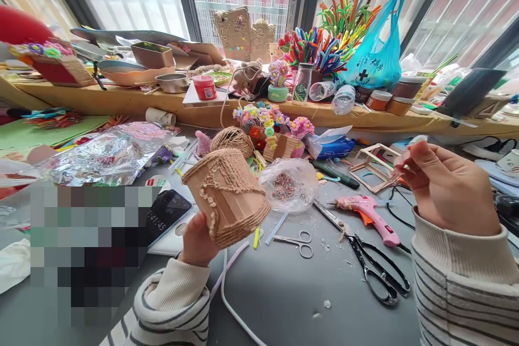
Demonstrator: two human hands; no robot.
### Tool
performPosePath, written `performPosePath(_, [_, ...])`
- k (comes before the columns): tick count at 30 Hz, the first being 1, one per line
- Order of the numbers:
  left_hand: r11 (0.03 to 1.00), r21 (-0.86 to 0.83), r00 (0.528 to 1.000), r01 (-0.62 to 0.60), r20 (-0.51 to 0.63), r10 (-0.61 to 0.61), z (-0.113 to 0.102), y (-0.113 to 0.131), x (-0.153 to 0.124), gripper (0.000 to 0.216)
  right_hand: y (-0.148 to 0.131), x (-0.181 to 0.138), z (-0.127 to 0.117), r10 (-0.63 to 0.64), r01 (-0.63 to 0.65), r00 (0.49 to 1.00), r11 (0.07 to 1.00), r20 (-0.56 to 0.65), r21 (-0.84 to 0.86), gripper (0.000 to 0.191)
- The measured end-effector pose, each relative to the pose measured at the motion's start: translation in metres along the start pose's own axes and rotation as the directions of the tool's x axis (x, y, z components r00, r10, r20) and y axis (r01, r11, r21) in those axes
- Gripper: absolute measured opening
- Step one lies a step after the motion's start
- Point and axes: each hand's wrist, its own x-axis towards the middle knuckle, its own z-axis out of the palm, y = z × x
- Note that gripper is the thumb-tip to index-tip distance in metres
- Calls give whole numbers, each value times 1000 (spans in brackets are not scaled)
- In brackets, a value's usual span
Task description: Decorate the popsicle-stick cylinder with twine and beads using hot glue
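My left hand grips a tilted cardboard container wrapped in twine; bare cardboard shows in its middle, edged by a braided strip. Raised at the right, my right hand pinches a small whitish piece whose kind I cannot make out. Below and left of that hand, a pink glue gun lies on the table. Large black-handled scissors and small silver scissors rest between my hands. Just behind the container is a clear plastic bag of small beads.
A ball of twine, flower-filled boxes and a wooden frame stand behind. A phone lies at left. A white cord crosses the front table. The back ledge holds jars, pipe cleaners and a blue bag.
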Motion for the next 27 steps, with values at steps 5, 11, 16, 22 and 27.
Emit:
performPosePath(5, [985,-168,995,36,100,-20,13,13,3,68,-12,12,-12,165,-196,975,955,147,225,45])
performPosePath(11, [935,-311,979,172,158,-127,22,25,15,34,-17,19,-17,299,-329,944,872,138,361,34])
performPosePath(16, [866,-475,982,155,174,-80,39,24,30,46,-14,20,-12,400,-433,901,803,170,409,42])
performPosePath(22, [805,-593,978,26,182,102,46,34,46,65,-10,24,-17,94,-111,993,953,75,280,40])
performPosePath(27, [806,-592,977,-9,168,135,34,33,49,60,0,11,-9,-8,-7,988,995,156,101,42])
